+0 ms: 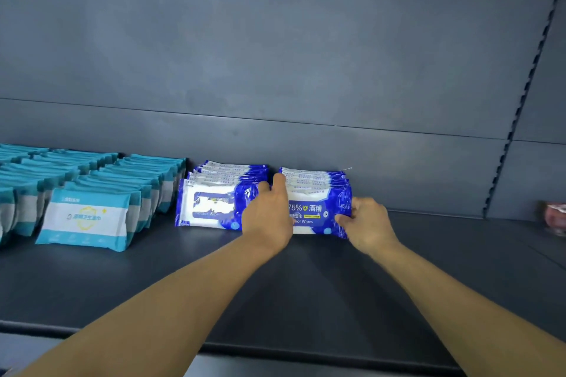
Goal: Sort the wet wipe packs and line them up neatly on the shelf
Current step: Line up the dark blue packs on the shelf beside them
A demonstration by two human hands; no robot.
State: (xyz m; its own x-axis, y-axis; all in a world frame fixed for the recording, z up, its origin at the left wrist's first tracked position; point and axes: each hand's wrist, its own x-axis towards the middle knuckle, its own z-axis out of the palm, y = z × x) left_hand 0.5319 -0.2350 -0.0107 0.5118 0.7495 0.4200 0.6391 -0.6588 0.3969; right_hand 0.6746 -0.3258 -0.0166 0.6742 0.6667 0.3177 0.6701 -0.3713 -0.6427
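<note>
On the dark grey shelf (306, 285), backed by a matching panel, teal wipe packs (82, 217) stand in rows at the left beside two rows of blue alcohol wipe packs. The left hand (268, 214) rests between those blue rows, fingers curled against the right-hand row of blue packs (315, 193). The right hand (369, 223) grips that row's other end, so it sits squeezed between both hands.

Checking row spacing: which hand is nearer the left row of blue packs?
Left. The left hand sits beside the left blue row; the right hand is beyond the right blue row.
</note>
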